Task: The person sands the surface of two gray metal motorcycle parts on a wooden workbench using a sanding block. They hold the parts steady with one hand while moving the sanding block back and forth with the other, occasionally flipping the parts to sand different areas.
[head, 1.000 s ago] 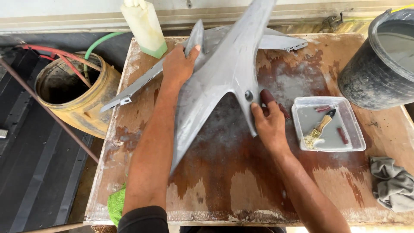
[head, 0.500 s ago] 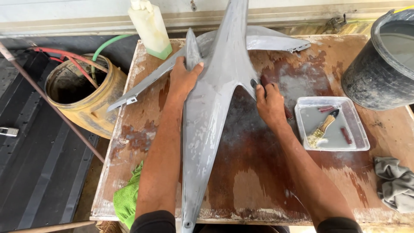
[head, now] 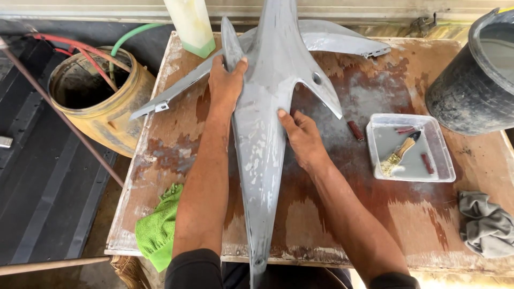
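A long grey plastic body panel (head: pixel 262 150) with swept side wings lies lengthwise on the wet wooden table (head: pixel 342 225), its narrow tip over the near edge. My left hand (head: pixel 227 80) grips a raised fin near the panel's upper part. My right hand (head: pixel 301 136) holds the panel's right edge at mid-length, thumb on top and fingers curled at the edge. Whatever lies under that palm is hidden. A small dark red strip (head: pixel 355 130) lies on the table just right of my right hand.
A clear plastic tray (head: pixel 444 160) holds grey liquid, a brush (head: pixel 397 155) and red strips. A dark bucket (head: pixel 474 80) stands far right, a grey rag (head: pixel 487 225) near right. A green cloth (head: pixel 158 230), yellow drum (head: pixel 96 101) with hoses and a pale bottle (head: pixel 190 24) are on the left.
The panel has swung round to lie lengthwise and slid toward me. My right hand moved from the far side notch down to the panel's right edge. My left hand kept its grip.
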